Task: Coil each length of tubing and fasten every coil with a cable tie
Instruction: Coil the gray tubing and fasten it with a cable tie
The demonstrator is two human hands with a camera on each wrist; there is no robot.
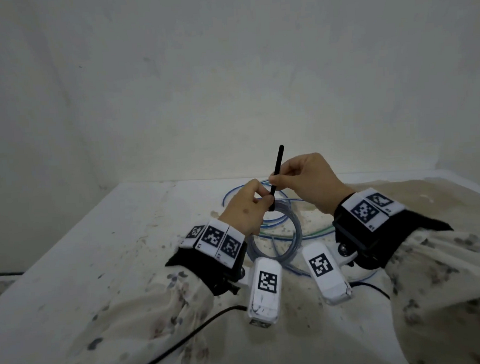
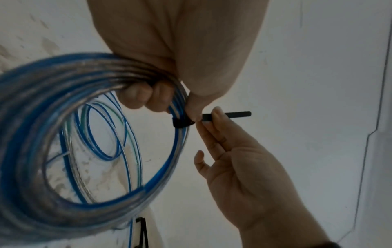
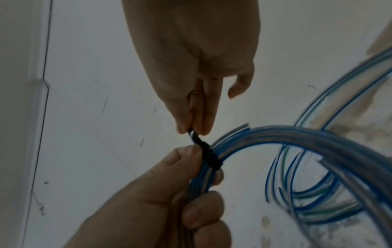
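Observation:
My left hand (image 1: 247,206) grips a coil of clear tubing with blue stripes (image 1: 276,236) above the table; its fingers (image 2: 148,95) curl round the bundle (image 2: 63,100). A black cable tie (image 1: 276,176) is looped round the bundle (image 3: 208,156) just beside the left thumb (image 3: 186,154). My right hand (image 1: 306,177) pinches the tie's free tail between thumb and fingertips (image 3: 203,120), and the tail (image 2: 229,115) sticks out past them. The coil hangs down from the left hand.
More loose blue and green striped tubing (image 1: 292,229) lies on the stained white table (image 1: 124,245) behind the hands and under the coil (image 3: 307,201). A black cable (image 1: 186,337) runs across the near table edge. A white wall stands close behind.

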